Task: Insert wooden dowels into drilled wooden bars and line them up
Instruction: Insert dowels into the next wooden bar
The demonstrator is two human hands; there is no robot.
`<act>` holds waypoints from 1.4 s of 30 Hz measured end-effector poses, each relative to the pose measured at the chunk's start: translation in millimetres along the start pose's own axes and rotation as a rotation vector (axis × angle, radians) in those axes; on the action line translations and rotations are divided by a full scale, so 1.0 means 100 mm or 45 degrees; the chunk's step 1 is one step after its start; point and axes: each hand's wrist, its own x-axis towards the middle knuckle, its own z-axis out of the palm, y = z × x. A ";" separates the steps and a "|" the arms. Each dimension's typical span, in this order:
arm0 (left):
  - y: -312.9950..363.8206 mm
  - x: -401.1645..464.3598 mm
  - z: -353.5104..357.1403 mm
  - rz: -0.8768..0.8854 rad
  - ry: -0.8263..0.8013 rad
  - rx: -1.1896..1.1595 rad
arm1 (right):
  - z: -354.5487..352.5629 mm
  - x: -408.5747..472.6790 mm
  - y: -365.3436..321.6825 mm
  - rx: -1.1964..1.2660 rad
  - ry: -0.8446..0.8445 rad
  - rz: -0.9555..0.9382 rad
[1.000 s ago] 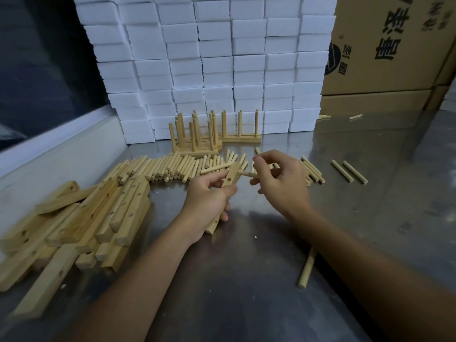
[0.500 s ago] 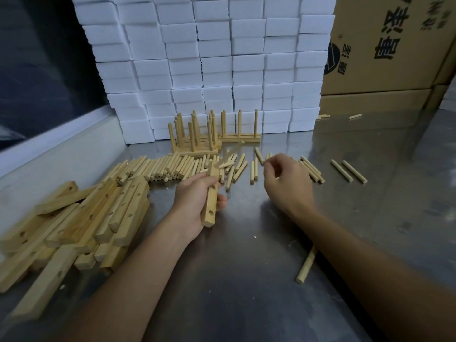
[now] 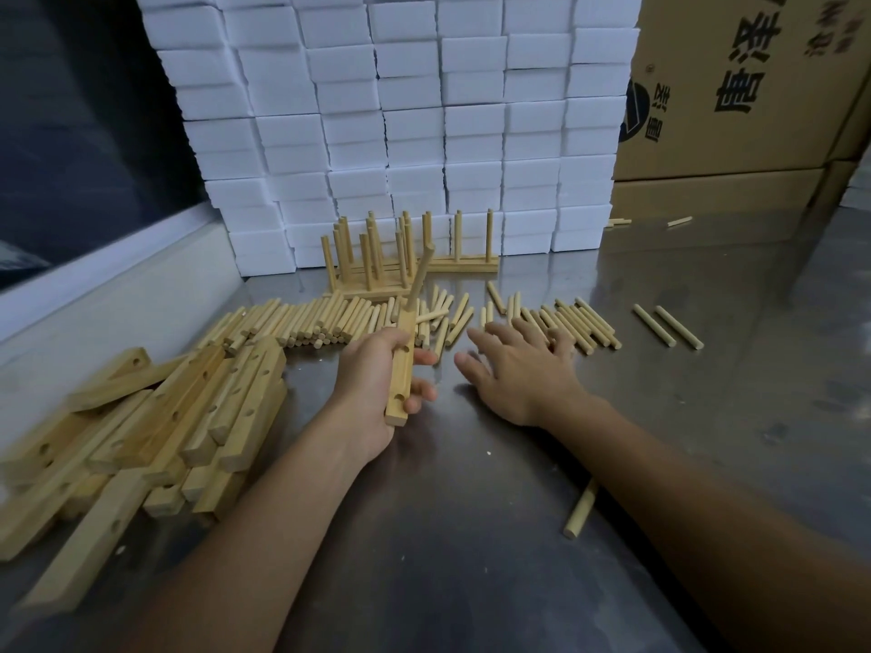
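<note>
Left hand: fingers wrapped round a drilled bar, held near upright and clear of the surface, holes facing out toward the right, probably so the free hand can reach them. One dowel already seated in the bar's top hole, sticking up and leaning a little right. At least one lower hole showing open near the bottom end, so this bar is judged only partly filled.

Right hand: flat and spread, fingers straight, holding nothing, fingertips reaching over the near ends of the loose dowels. Seemingly going for the next peg; cannot tell whether fingertips touch any yet.

Further out: a long row of dowels lying side by side across the surface, within easy reach of either hand. To the left, a heap of blank bars, holes visible, stacked roughly parallel as stock awaiting pegs. Behind the dowel row, finished bars standing with pegs upright, set together near the back, presumably the line-up the task asks for. Two stray dowels well apart on the right, another single dowel lying beside the right forearm. White blocks stacked as a wall at the back, cardboard boxes to the right.
</note>
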 end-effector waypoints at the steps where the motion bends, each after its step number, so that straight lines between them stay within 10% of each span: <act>1: 0.00 0.00 -0.01 -0.003 -0.017 -0.016 | 0.00 0.00 0.00 -0.012 -0.011 0.001; 12: -0.02 0.02 0.01 0.021 0.003 0.022 | -0.14 -0.05 -0.01 -0.027 0.349 0.155; 42: -0.01 0.01 0.01 0.039 0.061 0.098 | -0.12 -0.03 -0.06 0.246 0.379 0.054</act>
